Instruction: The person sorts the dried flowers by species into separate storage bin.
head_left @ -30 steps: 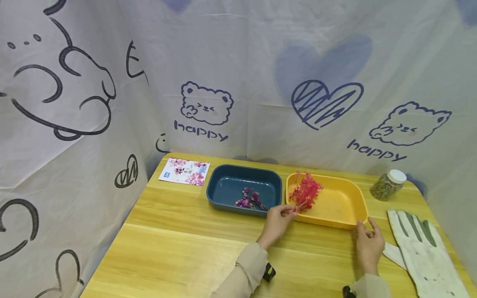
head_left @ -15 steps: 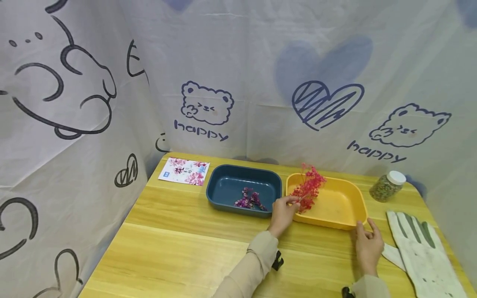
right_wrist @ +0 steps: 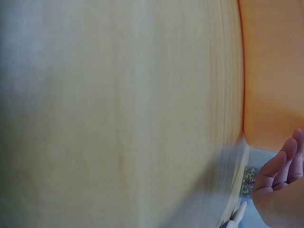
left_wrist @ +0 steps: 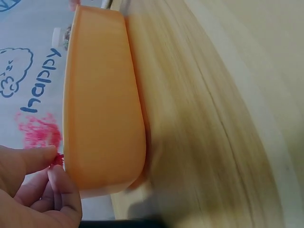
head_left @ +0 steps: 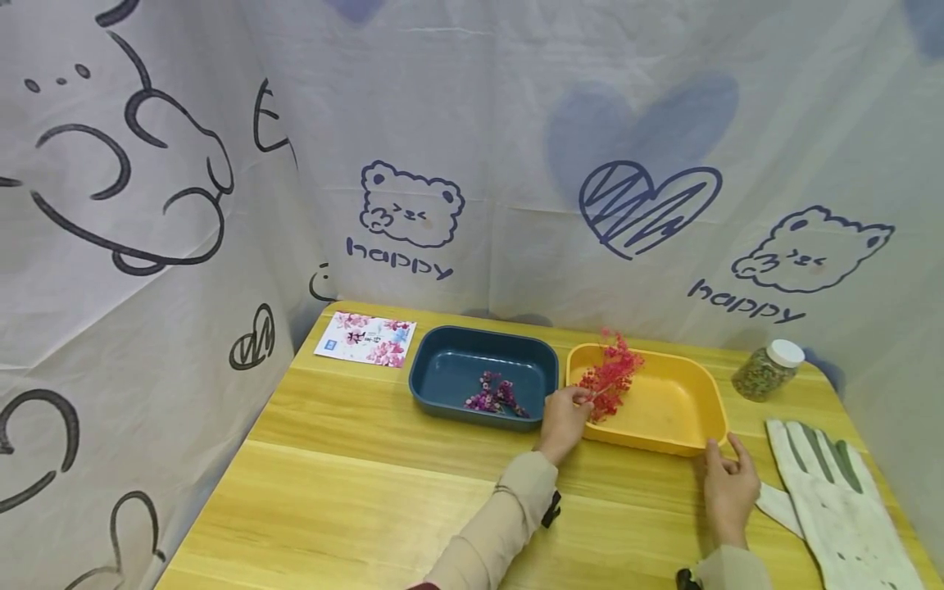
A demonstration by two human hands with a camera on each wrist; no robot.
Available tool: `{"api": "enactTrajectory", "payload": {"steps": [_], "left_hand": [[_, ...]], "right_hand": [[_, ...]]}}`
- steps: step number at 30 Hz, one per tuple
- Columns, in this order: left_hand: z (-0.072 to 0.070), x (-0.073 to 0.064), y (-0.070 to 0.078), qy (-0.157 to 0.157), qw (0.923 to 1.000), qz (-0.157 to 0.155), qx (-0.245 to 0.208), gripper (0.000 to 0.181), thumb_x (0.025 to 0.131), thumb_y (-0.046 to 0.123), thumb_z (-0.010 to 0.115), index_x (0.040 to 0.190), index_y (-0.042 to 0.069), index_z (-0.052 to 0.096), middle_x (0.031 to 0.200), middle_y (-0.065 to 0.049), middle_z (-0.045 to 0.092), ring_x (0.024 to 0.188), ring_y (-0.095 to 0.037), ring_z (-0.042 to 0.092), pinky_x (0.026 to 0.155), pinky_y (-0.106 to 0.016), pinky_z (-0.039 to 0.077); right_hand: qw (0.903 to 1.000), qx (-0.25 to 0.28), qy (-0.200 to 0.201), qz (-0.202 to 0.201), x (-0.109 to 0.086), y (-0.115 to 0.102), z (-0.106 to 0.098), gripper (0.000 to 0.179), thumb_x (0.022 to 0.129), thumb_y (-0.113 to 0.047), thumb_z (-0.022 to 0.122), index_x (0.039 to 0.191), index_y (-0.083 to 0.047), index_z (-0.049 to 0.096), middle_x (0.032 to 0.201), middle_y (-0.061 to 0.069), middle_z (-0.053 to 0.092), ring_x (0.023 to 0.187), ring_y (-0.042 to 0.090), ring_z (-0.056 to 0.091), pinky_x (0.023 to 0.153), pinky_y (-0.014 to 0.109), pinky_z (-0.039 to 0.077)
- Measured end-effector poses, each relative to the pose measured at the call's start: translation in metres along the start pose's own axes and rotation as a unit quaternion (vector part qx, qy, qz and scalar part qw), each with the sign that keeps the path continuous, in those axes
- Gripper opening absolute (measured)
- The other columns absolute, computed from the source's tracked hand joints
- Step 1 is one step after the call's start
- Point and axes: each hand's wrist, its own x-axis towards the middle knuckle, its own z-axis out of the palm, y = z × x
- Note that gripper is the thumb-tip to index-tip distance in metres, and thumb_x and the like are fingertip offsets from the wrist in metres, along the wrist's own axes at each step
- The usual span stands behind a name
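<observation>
In the head view the left hand (head_left: pixel 564 422) pinches the stem of a sprig of red dried flowers (head_left: pixel 610 378) between thumb and fingers. Its feathery head leans over the left end of the yellow tray (head_left: pixel 667 410). The left wrist view shows the pinch beside the tray's rim, with the red blossoms (left_wrist: pixel 40 132) blurred beyond it. At the tray's front right corner, the right hand (head_left: pixel 730 492) holds the corner, thumb at the front and forefinger at the side. Its other fingers (right_wrist: pixel 275 166) are bent in the right wrist view; the thumb is hidden there.
A dark blue tray (head_left: pixel 442 401) with purple dried flowers (head_left: pixel 494 393) stands left of the yellow one. Further left lies a printed flower packet (head_left: pixel 365 339). On the right are a white-lidded jar (head_left: pixel 767 369) and white work gloves (head_left: pixel 841 508). A curtain (head_left: pixel 516 164) hangs behind.
The left hand has moved slightly right and up with the red flowers, whose head now stands a little higher over the yellow tray. The right hand keeps its place at the corner.
</observation>
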Motion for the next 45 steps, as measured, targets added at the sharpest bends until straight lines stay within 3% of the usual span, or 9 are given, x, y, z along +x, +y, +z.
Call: {"api": "enactTrajectory", "payload": {"steps": [11,21,27,31,34,38,42,45], "left_hand": [[0.002,0.000,0.003,0.001,0.9980,-0.013,0.062,0.011,0.084,0.003,0.069,0.095,0.004,0.072,0.080,-0.003,0.069,0.074,-0.014,0.064,0.064,-0.022,0.050],[-0.002,0.001,0.000,-0.042,0.9947,-0.003,0.094,0.020,0.087,0.000,0.064,0.105,0.002,0.071,0.101,-0.009,0.071,0.089,-0.017,0.067,0.066,-0.021,0.052],[-0.002,0.000,0.002,-0.070,0.9786,0.039,0.190,0.016,0.088,0.004,0.062,0.097,0.007,0.075,0.095,-0.003,0.073,0.090,-0.014,0.066,0.070,-0.020,0.051],[-0.001,-0.002,0.003,-0.078,0.9730,0.036,0.214,0.017,0.088,0.007,0.062,0.094,0.010,0.077,0.091,0.001,0.073,0.088,-0.014,0.064,0.068,-0.020,0.050],[-0.001,-0.001,0.001,-0.082,0.9774,0.017,0.194,0.018,0.089,0.007,0.060,0.096,0.010,0.076,0.093,0.001,0.072,0.088,-0.012,0.063,0.067,-0.019,0.049],[-0.001,-0.002,0.000,-0.084,0.9874,-0.003,0.134,0.019,0.089,0.007,0.059,0.100,0.008,0.075,0.097,-0.001,0.072,0.082,-0.008,0.059,0.063,-0.018,0.045],[-0.005,-0.007,-0.001,-0.073,0.9953,0.017,0.060,0.021,0.089,0.004,0.058,0.104,0.003,0.073,0.101,-0.007,0.071,0.065,-0.007,0.051,0.055,-0.017,0.039],[-0.011,-0.014,-0.001,-0.066,0.9967,0.044,0.019,0.021,0.089,0.002,0.058,0.105,0.001,0.072,0.102,-0.009,0.071,0.057,-0.004,0.045,0.051,-0.016,0.037]], "right_hand": [[0.9998,-0.004,-0.008,0.018,0.000,0.000,-0.002,0.058,0.095,-0.041,0.050,0.144,-0.011,0.040,0.058,-0.027,0.049,0.054,-0.006,0.047,0.051,0.012,0.038],[0.9999,0.007,-0.006,0.008,-0.002,-0.004,-0.001,0.057,0.095,-0.039,0.051,0.143,-0.010,0.041,0.058,-0.026,0.050,0.055,-0.007,0.048,0.054,0.009,0.038],[0.9999,0.008,-0.006,0.008,-0.002,-0.004,-0.001,0.057,0.095,-0.039,0.051,0.143,-0.009,0.041,0.058,-0.026,0.050,0.055,-0.007,0.048,0.054,0.008,0.038],[0.9999,0.009,-0.004,0.002,-0.002,-0.003,0.000,0.057,0.095,-0.038,0.052,0.142,-0.008,0.042,0.058,-0.027,0.050,0.054,-0.008,0.048,0.054,0.008,0.038],[0.9999,0.011,-0.005,-0.002,-0.002,-0.002,0.000,0.056,0.095,-0.037,0.052,0.142,-0.008,0.042,0.058,-0.027,0.050,0.054,-0.009,0.048,0.055,0.007,0.037],[0.9999,0.013,-0.004,-0.001,-0.003,-0.002,0.001,0.056,0.096,-0.037,0.052,0.143,-0.008,0.042,0.058,-0.028,0.049,0.054,-0.010,0.048,0.055,0.006,0.037],[0.9999,0.014,-0.002,0.000,-0.002,-0.002,0.001,0.056,0.095,-0.037,0.052,0.142,-0.008,0.042,0.057,-0.030,0.048,0.054,-0.011,0.047,0.056,0.006,0.037],[0.9999,0.013,0.000,-0.005,-0.002,-0.002,0.000,0.056,0.095,-0.037,0.052,0.142,-0.008,0.043,0.056,-0.031,0.048,0.054,-0.010,0.048,0.056,0.006,0.037]]}}
